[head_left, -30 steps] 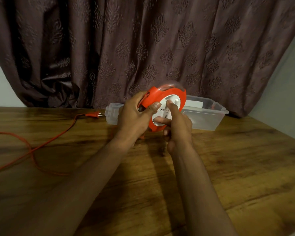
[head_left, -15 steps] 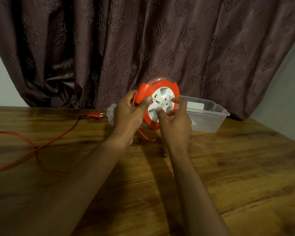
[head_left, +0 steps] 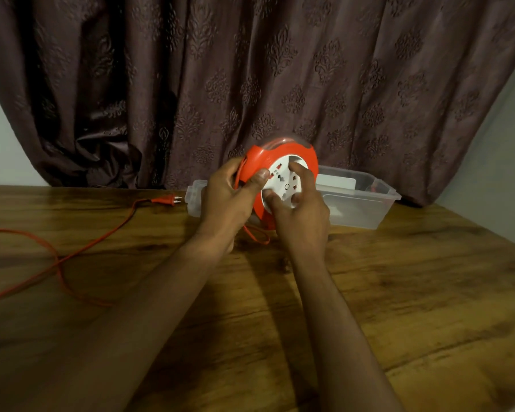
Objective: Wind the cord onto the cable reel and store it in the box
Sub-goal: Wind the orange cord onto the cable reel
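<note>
Your left hand (head_left: 226, 200) grips the cable reel (head_left: 280, 179); your right hand (head_left: 301, 215) pinches its white hub. Loose cord (head_left: 81, 251) trails toward nine o'clock across the desk (head_left: 399, 292).

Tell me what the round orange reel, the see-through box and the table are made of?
The round orange cable reel looks like smooth moulded plastic, with a slight sheen. The see-through storage box also seems plastic: cloudy clear walls. The brown table shows wood grain under a glossy finish; solid wood or laminate, hard to tell.
</note>
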